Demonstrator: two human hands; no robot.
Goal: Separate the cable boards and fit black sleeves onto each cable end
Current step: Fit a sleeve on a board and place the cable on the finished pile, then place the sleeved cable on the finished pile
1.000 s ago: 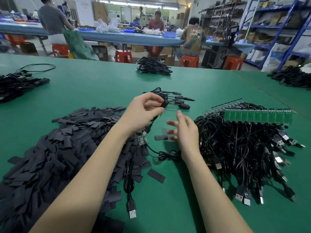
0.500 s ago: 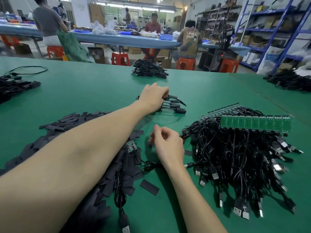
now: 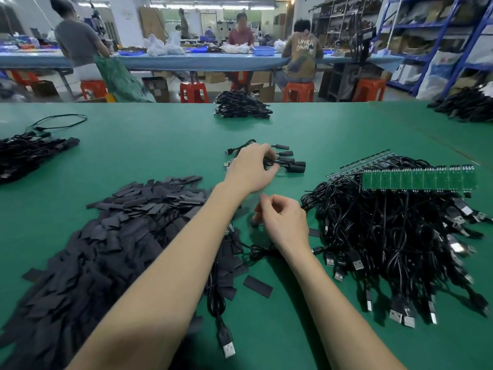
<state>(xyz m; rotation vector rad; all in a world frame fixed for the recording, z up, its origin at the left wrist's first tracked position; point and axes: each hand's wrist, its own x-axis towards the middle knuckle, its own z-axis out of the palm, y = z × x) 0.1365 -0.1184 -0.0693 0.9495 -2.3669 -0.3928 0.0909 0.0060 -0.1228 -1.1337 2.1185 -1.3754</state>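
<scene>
- Left hand (image 3: 249, 169): reaches forward to the small group of sleeved cables (image 3: 282, 160) at the middle of the green surface (image 3: 165, 145). Fingers are curled over the near ends of those cables; whether they pinch a cable or only rest on it cannot be told.
- Right hand (image 3: 284, 222): sits nearer the body, just beside the large cable pile (image 3: 386, 236). Fingers are curled and motion-blurred; whether the grip holds anything cannot be told.
- Cable boards: a joined strip of green boards (image 3: 418, 178) lies on top of the large pile at the right, not yet separated. A second strip (image 3: 360, 162) lies just behind it, edge-on.
- Black sleeves: a broad heap of flat sleeves (image 3: 106, 236) lies left of the forearms; one loose sleeve (image 3: 257, 287) lies apart between the arms.
- One cable (image 3: 216, 297) trails from the sleeve heap toward the body, its USB plug (image 3: 228, 347) lying flat on the surface.
- Handling judgement: the cables look light and limp and are tangled, so drawing one out by its plug or board end would likely drag fewer neighbours. The boards look thin and stiff; they should be held by the edges and snapped near the joint, sparing the soldered leads. The sleeves look thin, soft and flattened, so each probably needs pinching open at the sides before sliding on.
</scene>
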